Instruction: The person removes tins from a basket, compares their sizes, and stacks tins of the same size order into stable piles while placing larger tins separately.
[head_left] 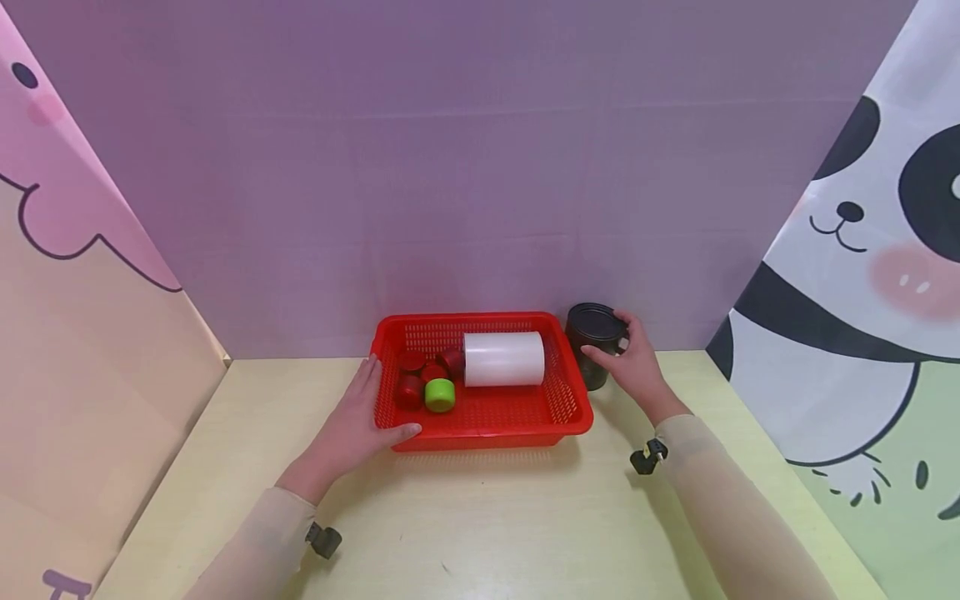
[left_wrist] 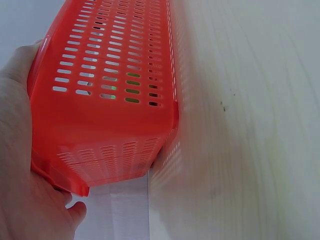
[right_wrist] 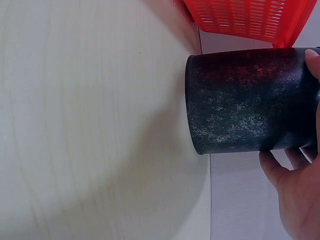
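A red plastic basket [head_left: 480,440] with slotted walls stands on the table against the back wall. My left hand [head_left: 356,425] holds its front left corner, thumb on the front rim and fingers along the left rim. In the left wrist view, fingertips [left_wrist: 76,212] show at the rim. To the right of the basket stands a black cylindrical canister [head_left: 592,367] with a flat dark top. My right hand [head_left: 633,362] grips it near the top, thumb towards the front and fingers at its right side. The canister's lower part shows uncovered in the right wrist view.
Inside the basket, a white cylinder [head_left: 504,360] lies on its side. Left of it sit several small red round pieces [head_left: 409,390] and a lime green one [head_left: 440,396]. A purple cloth wall [head_left: 480,167] rises behind; printed panels [head_left: 862,350] flank the table [head_left: 480,525].
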